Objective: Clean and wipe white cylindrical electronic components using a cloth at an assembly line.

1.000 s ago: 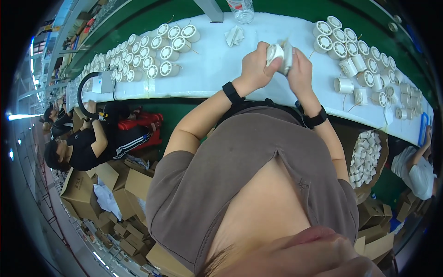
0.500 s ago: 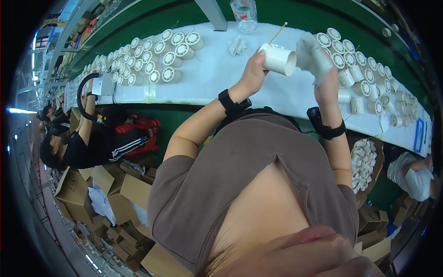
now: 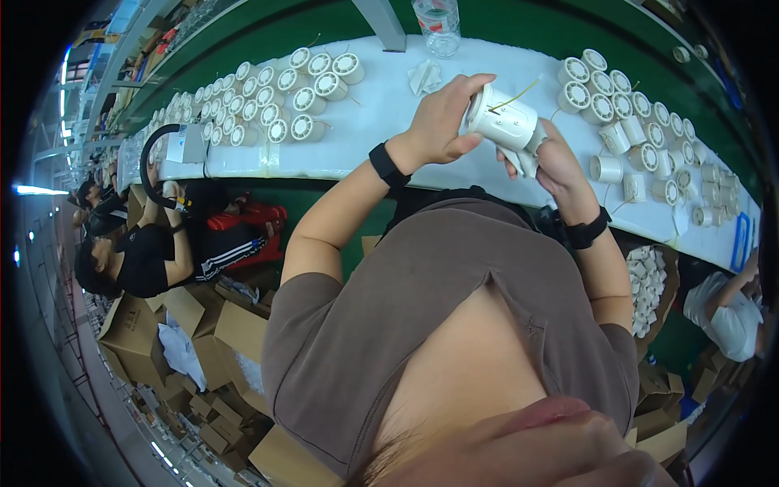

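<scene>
Over the middle of the table, my left hand (image 3: 445, 122) grips a white plastic cylinder (image 3: 507, 122) by its ridged end. A thin yellowish wire (image 3: 518, 96) sticks out of the cylinder's side. My right hand (image 3: 558, 162) is closed on a white cloth (image 3: 521, 161), pressed against the cylinder's other end. Part of the cloth hangs below the cylinder, and some of it is hidden by my fingers. To the right stand several similar white cylinders (image 3: 601, 108) with slotted round ends. Another group of such cylinders (image 3: 307, 127) stands to the left.
A crumpled tissue (image 3: 424, 78) and a clear plastic bottle (image 3: 438, 29) are beyond my left hand. Below the table's right side is a carton of small white parts (image 3: 647, 288). Open cardboard boxes (image 3: 134, 333) lie at lower left. Co-workers sit on both sides.
My left hand has turned the cylinder, so its wire side now faces up and its open end points right. My right hand has brought the cloth in and down against that end.
</scene>
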`<state>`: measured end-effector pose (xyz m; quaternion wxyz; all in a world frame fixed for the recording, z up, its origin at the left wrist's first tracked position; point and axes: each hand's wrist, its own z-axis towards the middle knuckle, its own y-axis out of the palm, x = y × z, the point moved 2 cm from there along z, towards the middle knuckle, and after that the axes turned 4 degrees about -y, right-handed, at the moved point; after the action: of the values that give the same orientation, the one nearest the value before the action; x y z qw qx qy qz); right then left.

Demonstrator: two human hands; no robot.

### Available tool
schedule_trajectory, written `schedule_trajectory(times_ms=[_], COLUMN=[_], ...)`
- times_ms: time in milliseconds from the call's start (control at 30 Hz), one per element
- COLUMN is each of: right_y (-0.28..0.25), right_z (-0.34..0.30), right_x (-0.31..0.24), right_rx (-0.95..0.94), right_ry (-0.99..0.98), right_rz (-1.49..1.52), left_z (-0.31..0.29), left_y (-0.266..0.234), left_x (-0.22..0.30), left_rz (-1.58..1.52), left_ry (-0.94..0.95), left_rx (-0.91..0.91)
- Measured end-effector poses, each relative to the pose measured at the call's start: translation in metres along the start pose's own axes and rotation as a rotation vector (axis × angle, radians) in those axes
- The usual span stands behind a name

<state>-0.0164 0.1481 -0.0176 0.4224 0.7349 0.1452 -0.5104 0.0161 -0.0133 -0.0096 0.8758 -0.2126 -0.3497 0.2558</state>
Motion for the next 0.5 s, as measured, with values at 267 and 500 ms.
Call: schedule_trajectory(times_ms=[267, 500], right_y=[0.009, 0.001], right_z=[-0.001, -0.008], right_x=[-0.003, 0.006], right_rx=[0.267, -0.095], right_ry=[-0.715, 0.065], right_rz=[-1.114, 0.241], left_z=[-0.006, 0.005], left_y=[0.013, -0.006], left_x=[0.002, 0.01], left_rz=[-0.616, -0.019], left_ry=[-0.782, -0.103], left_rx=[-0.119, 0.15])
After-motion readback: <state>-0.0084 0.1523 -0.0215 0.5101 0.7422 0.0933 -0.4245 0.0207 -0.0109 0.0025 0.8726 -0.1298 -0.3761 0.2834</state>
